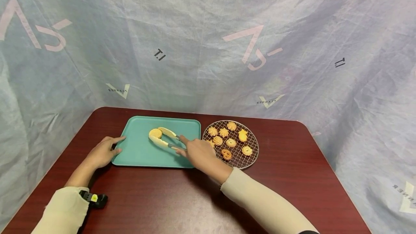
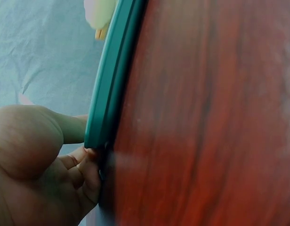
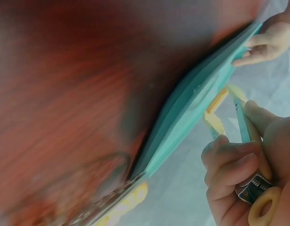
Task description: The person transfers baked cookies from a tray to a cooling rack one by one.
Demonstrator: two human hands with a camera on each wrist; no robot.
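Note:
My right hand (image 1: 200, 153) grips a pair of tongs (image 1: 170, 145) with pale tips and a metal body; a pale ring shows at their handle end in the right wrist view. Between the tips sits a round yellow cookie (image 1: 155, 133), over the left-middle of the teal tray (image 1: 139, 154). In the right wrist view the cookie (image 3: 217, 100) shows edge-on, close over the tray. My left hand (image 1: 101, 152) holds the tray's left edge. In the left wrist view its thumb reaches over the rim while curled fingers (image 2: 86, 174) meet the tray's outer side.
Right beside the tray lies a round wire rack (image 1: 256, 151) with several cookies (image 1: 231, 142) and a small pretzel (image 1: 226, 154). Both stand on a dark red wooden table (image 1: 156, 198). Printed grey cloth (image 1: 195, 46) hangs behind and at the sides.

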